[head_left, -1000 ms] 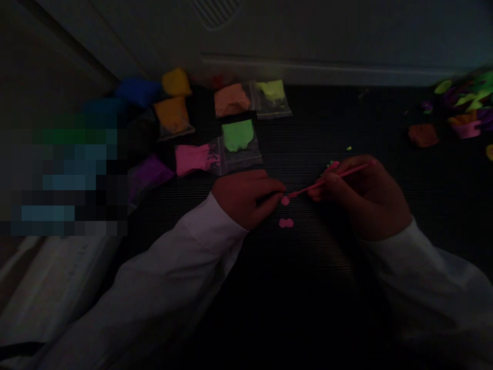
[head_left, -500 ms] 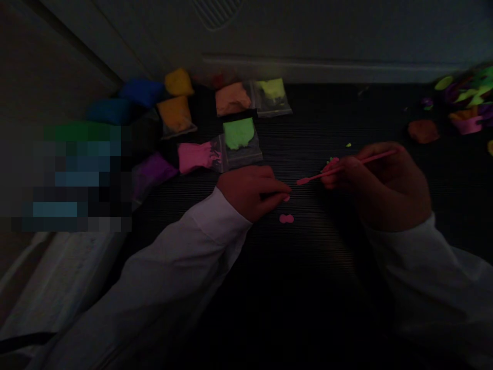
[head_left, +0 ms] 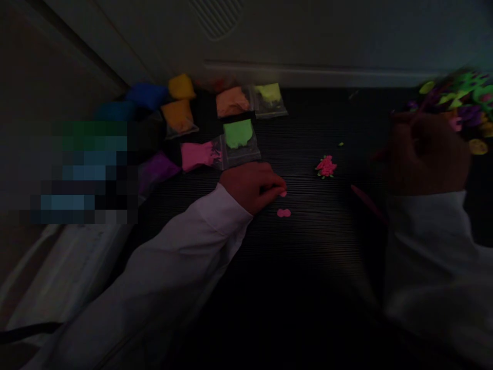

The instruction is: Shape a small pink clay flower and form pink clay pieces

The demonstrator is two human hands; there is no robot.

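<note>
My left hand (head_left: 252, 187) is closed in a pinch low over the dark table, with a small pink clay disc (head_left: 283, 194) at its fingertips. Just in front of it lie two joined pink discs (head_left: 284, 213). A pink clay flower with green leaves (head_left: 326, 167) rests on the table between my hands. Off to the right, my right hand (head_left: 427, 151) is raised with curled fingers, dim and a little blurred. A thin pink modelling tool (head_left: 422, 105) appears to stick out above its fingers. Below that hand, a flat pink strip-like tool (head_left: 367, 203) lies on the table.
Bags of clay stand at the back left: pink (head_left: 197, 155), green (head_left: 239, 134), peach (head_left: 232, 102), yellow (head_left: 269, 93) and orange (head_left: 177, 115). Colourful finished clay pieces (head_left: 468, 103) crowd the far right. A tiny green bit (head_left: 340, 144) lies behind the flower.
My right hand has moved right and up, away from the flower, which now lies uncovered. The flat pink tool has come into sight. My left hand stays pinched at the disc.
</note>
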